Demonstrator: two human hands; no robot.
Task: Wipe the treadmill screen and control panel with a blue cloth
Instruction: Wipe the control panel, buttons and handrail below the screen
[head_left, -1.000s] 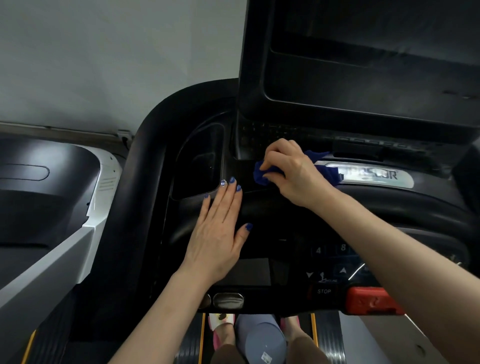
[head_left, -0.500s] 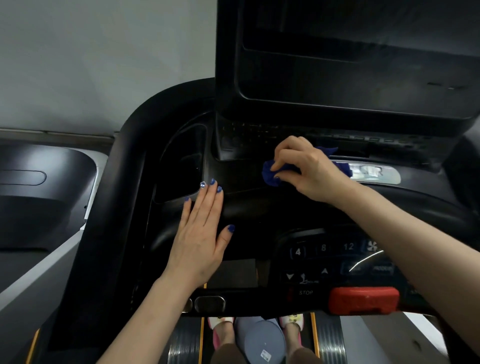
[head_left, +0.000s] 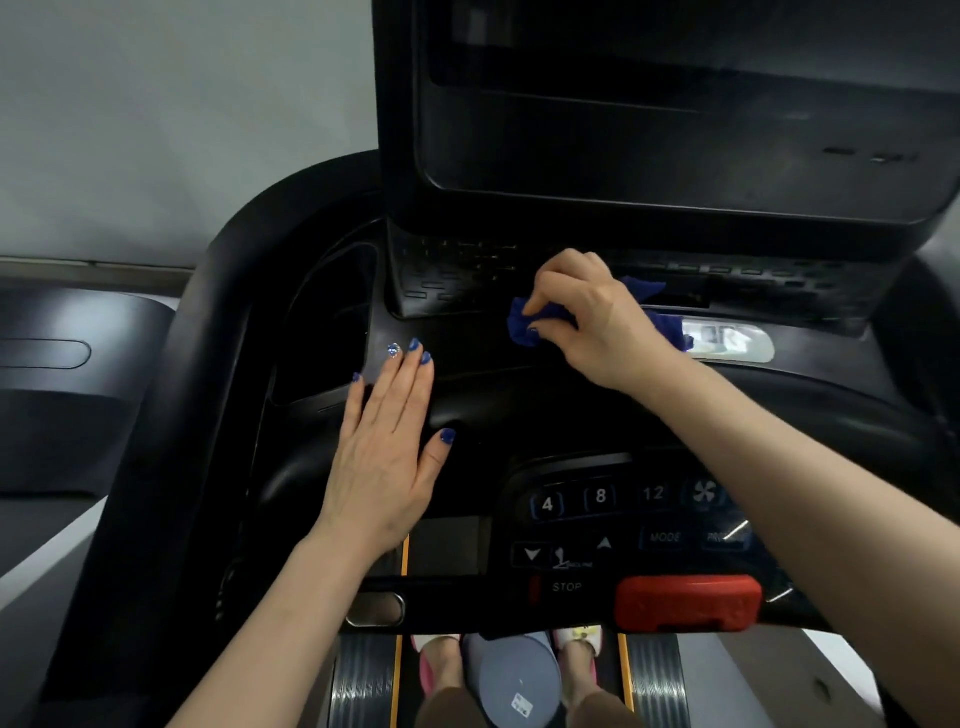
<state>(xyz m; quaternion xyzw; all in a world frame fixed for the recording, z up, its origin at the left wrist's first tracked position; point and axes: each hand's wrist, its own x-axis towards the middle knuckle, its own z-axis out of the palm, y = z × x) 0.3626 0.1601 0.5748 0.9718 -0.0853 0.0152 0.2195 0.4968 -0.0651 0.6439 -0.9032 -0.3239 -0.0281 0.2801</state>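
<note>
Below the screen (head_left: 675, 104), the right hand (head_left: 587, 317) grips the blue cloth (head_left: 535, 325), seemingly against the console; left hand (head_left: 387, 452) rests flat.

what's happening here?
A person stands on a treadmill, cleaning its console. The right hand grips a bunched blue cloth and presses it on the ledge just below the screen. The left hand rests flat on the console, fingers straight. The button panel with the red stop key lies nearer the person, untouched.

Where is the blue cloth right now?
In the head view, the blue cloth is bunched in the right hand, right of centre, just below the screen.
</note>
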